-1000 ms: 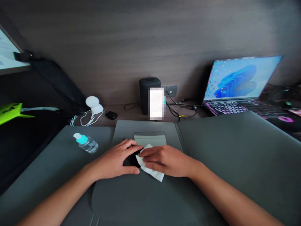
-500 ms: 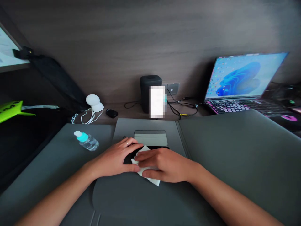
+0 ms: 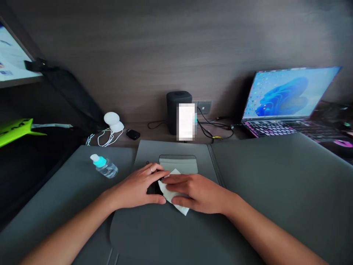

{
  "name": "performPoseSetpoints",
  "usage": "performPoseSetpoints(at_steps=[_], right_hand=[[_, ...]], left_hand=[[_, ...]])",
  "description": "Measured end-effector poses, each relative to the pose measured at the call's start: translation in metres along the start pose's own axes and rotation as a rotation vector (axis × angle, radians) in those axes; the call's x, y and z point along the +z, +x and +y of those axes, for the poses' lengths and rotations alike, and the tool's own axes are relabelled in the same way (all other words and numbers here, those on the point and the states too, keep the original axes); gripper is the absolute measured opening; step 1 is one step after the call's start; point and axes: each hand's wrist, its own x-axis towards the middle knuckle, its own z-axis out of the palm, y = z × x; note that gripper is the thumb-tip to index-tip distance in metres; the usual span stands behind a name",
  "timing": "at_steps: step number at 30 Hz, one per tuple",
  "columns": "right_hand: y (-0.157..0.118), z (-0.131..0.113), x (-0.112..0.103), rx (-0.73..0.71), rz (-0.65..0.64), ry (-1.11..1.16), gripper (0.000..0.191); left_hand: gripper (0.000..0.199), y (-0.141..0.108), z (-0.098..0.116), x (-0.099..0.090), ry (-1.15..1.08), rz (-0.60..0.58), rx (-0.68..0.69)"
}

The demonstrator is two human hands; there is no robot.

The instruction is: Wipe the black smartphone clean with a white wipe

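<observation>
Flat black device (image 3: pixel 158 188), partly covered: on grey mat (image 3: pixel 165 230), inward of far edge. Left hand (image 3: pixel 135 187): grasping device's left end. Right hand (image 3: pixel 200 193): pinching white tissue (image 3: pixel 168 195) over it. Step, apparently: wiping; next stroke calls for steady left hold.

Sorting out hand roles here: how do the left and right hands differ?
The left hand wears a ring; none shows on the right hand. The right hand holds a white cloth; the left hand spreads thumb and fingers about a dark object. Both are ungloved.
</observation>
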Motion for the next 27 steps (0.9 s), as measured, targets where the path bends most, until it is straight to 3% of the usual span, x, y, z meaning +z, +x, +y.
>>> performPoseSetpoints(at_steps=[6,13,21,27], right_hand=[[-0.002,-0.001,-0.002,-0.014,-0.054,-0.012,0.028],[0.002,0.006,-0.001,-0.002,-0.025,-0.005,0.026],[-0.023,0.014,-0.031,0.115,-0.098,0.043,0.025],[-0.029,0.018,-0.038,0.183,-0.094,0.094,0.025]], left_hand=[[0.064,0.0,0.0,-0.001,-0.005,0.004,-0.005],[0.062,0.0,-0.001,0.0,0.02,-0.001,-0.004],[0.061,-0.002,0.0,-0.001,0.05,-0.022,-0.03],[0.064,-0.003,-0.002,0.0,0.053,-0.015,-0.047]])
